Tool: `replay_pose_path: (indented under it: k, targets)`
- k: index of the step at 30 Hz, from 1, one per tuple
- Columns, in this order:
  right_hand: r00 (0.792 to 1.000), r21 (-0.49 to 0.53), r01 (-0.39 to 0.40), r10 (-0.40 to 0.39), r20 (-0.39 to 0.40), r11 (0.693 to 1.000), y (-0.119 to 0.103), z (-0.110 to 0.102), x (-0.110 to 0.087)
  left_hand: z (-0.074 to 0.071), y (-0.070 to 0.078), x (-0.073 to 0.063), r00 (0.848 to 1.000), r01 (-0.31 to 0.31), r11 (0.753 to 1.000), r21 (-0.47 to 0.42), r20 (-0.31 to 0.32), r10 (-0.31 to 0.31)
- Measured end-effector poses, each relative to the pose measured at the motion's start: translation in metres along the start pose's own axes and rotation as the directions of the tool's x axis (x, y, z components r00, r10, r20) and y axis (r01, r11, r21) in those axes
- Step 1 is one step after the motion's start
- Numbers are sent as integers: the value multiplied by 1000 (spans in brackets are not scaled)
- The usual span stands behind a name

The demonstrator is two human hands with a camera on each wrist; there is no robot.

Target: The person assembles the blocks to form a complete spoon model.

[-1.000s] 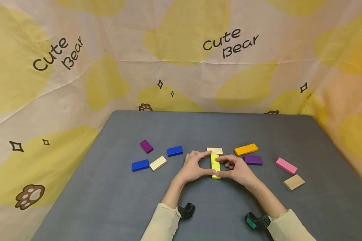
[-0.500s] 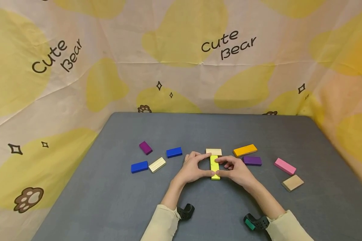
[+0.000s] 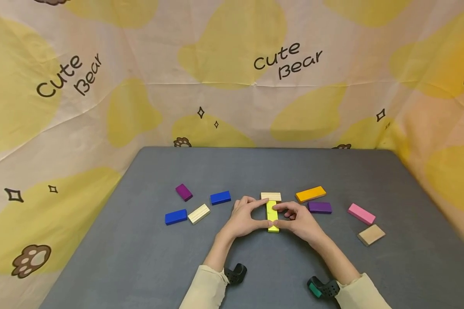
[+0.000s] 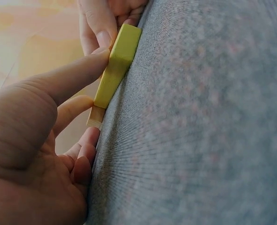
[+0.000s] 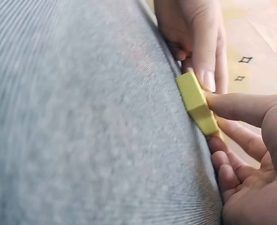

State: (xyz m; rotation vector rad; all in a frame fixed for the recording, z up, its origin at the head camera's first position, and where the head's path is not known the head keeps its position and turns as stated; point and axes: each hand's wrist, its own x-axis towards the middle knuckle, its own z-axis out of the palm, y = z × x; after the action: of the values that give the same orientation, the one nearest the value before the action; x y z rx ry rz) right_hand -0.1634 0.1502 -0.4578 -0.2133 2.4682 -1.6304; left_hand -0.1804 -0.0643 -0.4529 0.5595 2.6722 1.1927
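A yellow wooden block lies lengthwise on the grey table, its far end against a pale striped block set crosswise. My left hand holds the yellow block from the left, thumb at its near end and index finger at the far end where the two blocks meet. From the right, my right hand holds the same block, its thumb tip meeting the left thumb and its index finger further up. In the left wrist view the yellow block shows its near end face; the right wrist view shows both thumbs over it.
Left of the hands lie a magenta block, two blue blocks and a striped wooden block. On the right are an orange block, a purple block, a pink block and a plain wooden block.
The head view has shifted slightly, so the whole scene sits a little lower and further left. Hands and blocks keep the same places relative to one another.
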Motion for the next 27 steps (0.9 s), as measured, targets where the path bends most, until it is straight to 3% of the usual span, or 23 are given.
replay_pose_path:
  k: [6,11,13,19,23,27]
  targets:
    - [997,46,-46,48,-52,998,-4,-10,-10,1,0,-1,1000,8,1000,-8,0,-8]
    - [979,27,-33,38,-199,999,-3,-42,-33,2,1,-1,1000,24,1000,-11,6,-24]
    - [958,-8,-23,20,-288,1000,-2,-58,-44,1,1,0,1000,19,1000,-10,0,-19]
    - [844,-51,-82,42,-535,995,12,-107,-79,0,2,1,1000,20,1000,-15,2,-20]
    - [804,-15,-168,129,-580,986,26,-129,-104,-1,2,1,1000,25,1000,-5,10,-25]
    - [774,29,-234,204,-599,972,38,-134,-121,0,1,2,1000,26,1000,8,13,-26]
